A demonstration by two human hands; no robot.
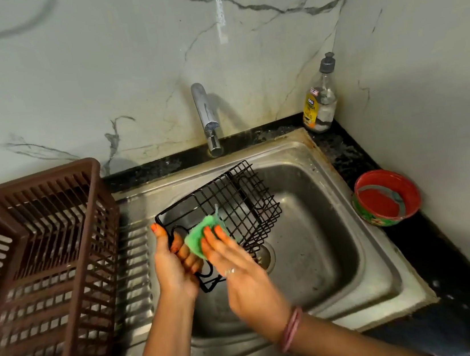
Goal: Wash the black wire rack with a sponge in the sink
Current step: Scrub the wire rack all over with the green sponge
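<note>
Gripped at its near left end, the black wire rack with a square grid and upturned sides (225, 206) is being held tilted above the steel sink basin (321, 256) by the left hand (173, 263). That hand's fingers are curled through the wires and its thumb is being laid along the rack's left edge. The rack's near corner is being kept low, towards the sink's front left, while its far end is being raised towards the chrome tap (206, 118) at the back edge.

The soft green scrubbing sponge (201, 236) is being pressed against the rack's inner mesh by the right hand (240, 272), its fingers nearly straight over the sponge; whether the thumb is pinching from beneath cannot be told.

The rack is judged to be light and stiff, with thin wires likely to be slippery when wet. Hold is judged best taken along the thicker rim wire or at a corner, where fingers can be hooked through the gaps. The sponge is judged soft and yielding, so it is likely to be snagged on wire crossings.

No water is being seen running from the tap.
</note>
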